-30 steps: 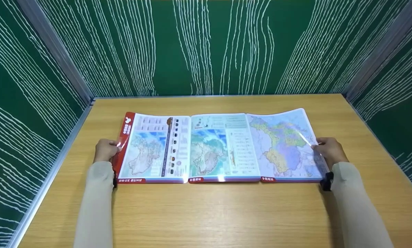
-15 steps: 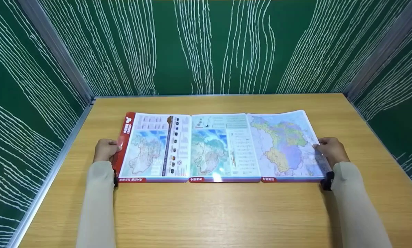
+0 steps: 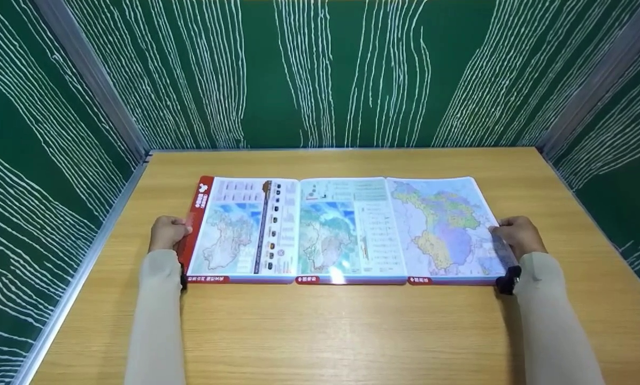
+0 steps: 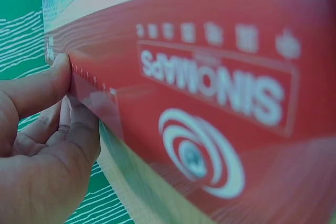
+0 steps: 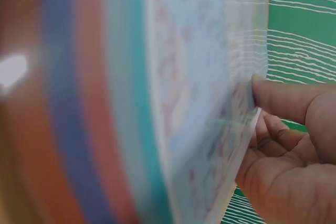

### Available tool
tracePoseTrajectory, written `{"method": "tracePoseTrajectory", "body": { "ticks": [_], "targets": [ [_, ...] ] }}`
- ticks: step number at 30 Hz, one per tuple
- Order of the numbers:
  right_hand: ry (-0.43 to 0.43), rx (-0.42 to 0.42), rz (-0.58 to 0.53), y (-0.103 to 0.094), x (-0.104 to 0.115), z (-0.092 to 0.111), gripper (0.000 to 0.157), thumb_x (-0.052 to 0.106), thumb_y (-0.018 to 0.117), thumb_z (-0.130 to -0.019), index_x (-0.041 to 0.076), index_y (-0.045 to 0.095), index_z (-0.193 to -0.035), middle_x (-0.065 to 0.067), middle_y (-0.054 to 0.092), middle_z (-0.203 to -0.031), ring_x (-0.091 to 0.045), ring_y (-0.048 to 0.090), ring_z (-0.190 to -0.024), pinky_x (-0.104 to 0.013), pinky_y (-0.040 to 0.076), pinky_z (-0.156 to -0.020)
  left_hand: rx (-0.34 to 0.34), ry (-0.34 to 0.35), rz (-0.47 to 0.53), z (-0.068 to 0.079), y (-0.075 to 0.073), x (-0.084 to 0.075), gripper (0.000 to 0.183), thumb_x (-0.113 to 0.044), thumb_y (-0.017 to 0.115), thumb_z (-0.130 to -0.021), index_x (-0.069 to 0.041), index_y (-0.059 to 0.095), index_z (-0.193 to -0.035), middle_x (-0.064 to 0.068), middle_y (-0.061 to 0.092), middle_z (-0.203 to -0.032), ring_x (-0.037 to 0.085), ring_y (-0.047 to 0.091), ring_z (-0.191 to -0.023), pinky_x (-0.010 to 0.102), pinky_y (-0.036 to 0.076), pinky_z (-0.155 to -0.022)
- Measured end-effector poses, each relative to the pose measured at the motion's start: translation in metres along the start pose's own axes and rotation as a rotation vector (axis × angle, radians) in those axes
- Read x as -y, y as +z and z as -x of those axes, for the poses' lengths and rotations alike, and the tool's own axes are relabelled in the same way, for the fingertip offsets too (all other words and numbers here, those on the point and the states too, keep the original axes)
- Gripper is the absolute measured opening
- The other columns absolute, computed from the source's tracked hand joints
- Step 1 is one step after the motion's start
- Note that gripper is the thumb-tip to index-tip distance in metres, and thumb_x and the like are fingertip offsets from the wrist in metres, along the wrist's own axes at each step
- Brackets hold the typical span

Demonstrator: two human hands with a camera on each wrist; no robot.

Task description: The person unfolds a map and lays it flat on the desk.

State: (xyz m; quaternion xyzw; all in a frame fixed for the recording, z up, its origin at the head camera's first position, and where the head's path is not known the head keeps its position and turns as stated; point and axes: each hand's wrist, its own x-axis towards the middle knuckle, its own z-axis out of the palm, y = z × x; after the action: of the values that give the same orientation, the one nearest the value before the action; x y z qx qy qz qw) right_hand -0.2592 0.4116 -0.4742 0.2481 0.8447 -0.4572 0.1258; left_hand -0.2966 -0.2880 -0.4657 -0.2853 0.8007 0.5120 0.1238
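Observation:
A glossy folding map (image 3: 328, 240) lies spread in three panels across the table, its long side running left to right. My left hand (image 3: 168, 233) pinches the red strip at the map's left end, thumb on top and fingers beneath. In the left wrist view that red strip (image 4: 131, 82) carries white lettering and a ring logo. At the opposite end my right hand (image 3: 520, 235) pinches the outer edge of the right panel (image 3: 442, 224). The right wrist view has the thumb (image 5: 278, 98) on the printed face, with colored index bands (image 5: 115, 129) along the near side.
The wooden table (image 3: 330, 331) extends in front of and behind the map. Green panels with wavy white lines (image 3: 277, 69) stand at the back and both sides, joined by grey metal posts (image 3: 92, 80).
The far right corner of the map has sunk, and the right panel looks flatter. Both hands keep their pinch on the ends. The head view has shifted slightly.

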Motion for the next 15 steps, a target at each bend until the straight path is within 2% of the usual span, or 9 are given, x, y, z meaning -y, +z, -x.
{"method": "tracePoseTrajectory", "body": {
  "ticks": [10, 12, 15],
  "targets": [
    [0.048, 0.000, -0.016, -0.0024, -0.0002, -0.0006, 0.056, 0.019, 0.053, -0.096, -0.008, 0.034, -0.141, -0.019, 0.044, -0.127, -0.027, 0.044, -0.110, -0.031, 0.041, -0.085, 0.014, 0.006, 0.003, 0.0027, -0.0010, -0.0014, 0.052, -0.012, 0.056, -0.095, -0.003, 0.039, -0.143, 0.018, 0.049, -0.140, 0.035, 0.056, -0.116, 0.049, 0.050, -0.096],
    [0.021, 0.018, -0.018, -0.0024, -0.0004, 0.0020, 0.056, 0.020, 0.053, -0.096, -0.010, 0.034, -0.141, -0.021, 0.041, -0.131, -0.027, 0.044, -0.110, -0.030, 0.043, -0.084, 0.007, 0.041, -0.003, 0.0019, -0.0013, 0.0009, 0.052, -0.011, 0.058, -0.093, 0.001, 0.041, -0.141, 0.021, 0.051, -0.137, 0.031, 0.061, -0.106, 0.042, 0.056, -0.085],
    [-0.013, 0.031, -0.024, -0.0021, -0.0008, 0.0045, 0.057, 0.020, 0.052, -0.096, -0.012, 0.033, -0.139, -0.024, 0.039, -0.133, -0.027, 0.043, -0.110, -0.030, 0.043, -0.083, -0.007, 0.087, -0.021, -0.0008, -0.0010, 0.0035, 0.048, -0.007, 0.058, -0.091, 0.006, 0.046, -0.135, 0.025, 0.054, -0.131, 0.025, 0.064, -0.093, 0.031, 0.057, -0.069]
  ]
}}
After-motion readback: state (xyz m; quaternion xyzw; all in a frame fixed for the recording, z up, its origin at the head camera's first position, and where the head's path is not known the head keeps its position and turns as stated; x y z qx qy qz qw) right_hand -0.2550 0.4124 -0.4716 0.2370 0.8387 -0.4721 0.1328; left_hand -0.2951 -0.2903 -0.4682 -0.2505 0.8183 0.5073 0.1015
